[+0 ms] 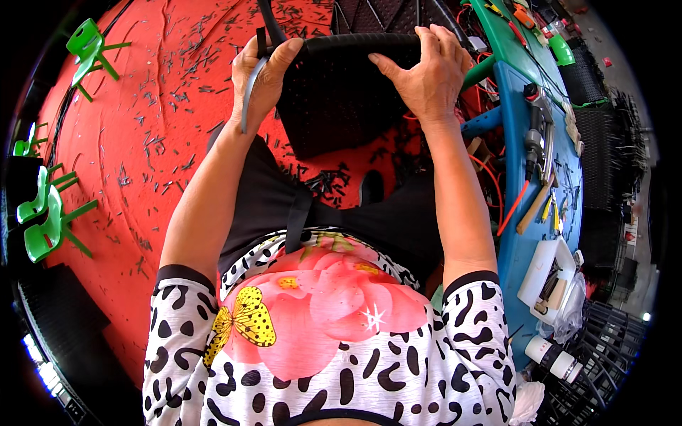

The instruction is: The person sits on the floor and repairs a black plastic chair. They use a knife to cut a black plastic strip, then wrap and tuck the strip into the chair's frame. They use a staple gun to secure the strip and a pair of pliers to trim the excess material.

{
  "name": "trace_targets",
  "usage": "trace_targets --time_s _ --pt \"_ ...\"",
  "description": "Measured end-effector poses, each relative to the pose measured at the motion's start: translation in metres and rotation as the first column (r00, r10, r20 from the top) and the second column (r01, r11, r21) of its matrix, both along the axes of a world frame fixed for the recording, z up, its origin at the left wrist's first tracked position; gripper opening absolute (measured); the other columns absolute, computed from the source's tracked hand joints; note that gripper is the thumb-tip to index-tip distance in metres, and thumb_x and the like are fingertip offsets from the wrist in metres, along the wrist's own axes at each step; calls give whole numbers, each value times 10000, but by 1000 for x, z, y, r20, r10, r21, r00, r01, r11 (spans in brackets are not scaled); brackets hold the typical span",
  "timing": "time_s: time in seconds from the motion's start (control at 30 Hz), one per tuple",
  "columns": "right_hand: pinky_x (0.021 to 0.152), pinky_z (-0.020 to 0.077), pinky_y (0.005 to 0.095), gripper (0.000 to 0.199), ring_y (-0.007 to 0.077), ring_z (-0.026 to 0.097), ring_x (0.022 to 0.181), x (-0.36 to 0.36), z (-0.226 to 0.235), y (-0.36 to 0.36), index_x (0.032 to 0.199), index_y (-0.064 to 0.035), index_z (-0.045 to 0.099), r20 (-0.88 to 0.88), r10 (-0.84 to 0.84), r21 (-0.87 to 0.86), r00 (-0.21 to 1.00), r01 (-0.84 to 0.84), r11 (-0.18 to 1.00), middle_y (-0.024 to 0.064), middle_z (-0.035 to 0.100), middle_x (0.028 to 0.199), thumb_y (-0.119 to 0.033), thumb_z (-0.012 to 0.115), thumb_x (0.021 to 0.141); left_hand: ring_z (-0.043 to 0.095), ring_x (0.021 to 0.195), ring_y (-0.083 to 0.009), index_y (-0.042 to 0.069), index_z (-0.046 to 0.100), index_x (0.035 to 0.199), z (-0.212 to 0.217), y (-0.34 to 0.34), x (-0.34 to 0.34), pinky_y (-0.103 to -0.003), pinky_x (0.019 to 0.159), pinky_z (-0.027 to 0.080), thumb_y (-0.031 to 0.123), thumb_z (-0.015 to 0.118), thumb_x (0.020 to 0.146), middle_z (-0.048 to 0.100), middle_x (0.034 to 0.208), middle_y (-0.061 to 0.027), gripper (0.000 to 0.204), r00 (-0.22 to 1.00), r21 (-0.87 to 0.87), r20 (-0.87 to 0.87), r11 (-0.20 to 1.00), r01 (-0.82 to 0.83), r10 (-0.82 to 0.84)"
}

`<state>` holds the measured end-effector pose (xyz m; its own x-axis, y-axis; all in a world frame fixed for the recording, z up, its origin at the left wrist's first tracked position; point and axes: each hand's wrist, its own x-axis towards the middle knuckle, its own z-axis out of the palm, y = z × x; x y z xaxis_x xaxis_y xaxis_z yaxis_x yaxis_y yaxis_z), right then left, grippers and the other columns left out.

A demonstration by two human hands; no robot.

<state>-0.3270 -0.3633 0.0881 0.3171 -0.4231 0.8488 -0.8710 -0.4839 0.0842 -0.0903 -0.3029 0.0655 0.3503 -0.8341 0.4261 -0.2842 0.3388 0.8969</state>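
Note:
Before me stands a black woven furniture piece (341, 106) with a padded-looking, wrapped upper edge. My left hand (257, 82) is closed at the left end of that edge, its thumb and fingers pinching a black flat strip (273, 27) that rises beyond it. A thin grey-blue band (249, 103) curves down across the same hand and wrist. At the right end, my right hand (435, 74) is hooked over the edge, fingers on top and thumb stretched along the near side. The dark panel hides most detail below the edge.
Black strip offcuts (330, 184) litter the red floor (142, 142). At right, a blue table (513, 234) holds a power tool (533, 135), a hammer-like wooden handle (534, 207) and a white tray (543, 266). A red cord (513, 207) hangs beside it. Small green chairs (87, 44) stand left.

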Motion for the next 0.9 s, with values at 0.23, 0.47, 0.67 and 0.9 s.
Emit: trace_targets --time_s 0.23,0.47,0.67,0.9 --pt "960 334 435 776 268 492 1147 11 5 10 1078 -46 612 -22 -46 58 999 47 997 122 562 1148 -681 676 637 479 568 -86 43 627 793 6 5 -5 -269 553 414 406 721 799 537 600 14 375 1000 -3 15 1000 -16 16" --pt "958 329 439 763 268 486 1154 13 5 11 1089 -46 602 -28 -53 80 998 55 995 114 571 1142 -661 683 645 468 558 -83 55 635 799 3 3 -2 -263 546 408 417 720 797 527 594 18 372 1000 -8 25 1000 -16 16" --pt "962 322 425 732 256 478 1166 20 7 12 1093 -46 598 -55 101 28 993 -100 995 102 568 1161 -641 677 674 470 567 -71 60 638 803 6 4 -4 -258 551 410 420 728 789 532 600 25 371 1000 32 -20 999 11 -10" --pt "978 280 472 729 240 487 1143 27 0 13 1074 -59 592 -34 4 58 999 -2 998 86 573 1125 -668 655 678 476 566 -76 52 632 788 4 4 -3 -260 551 413 408 730 787 543 601 19 369 1000 10 -4 1000 2 -2"
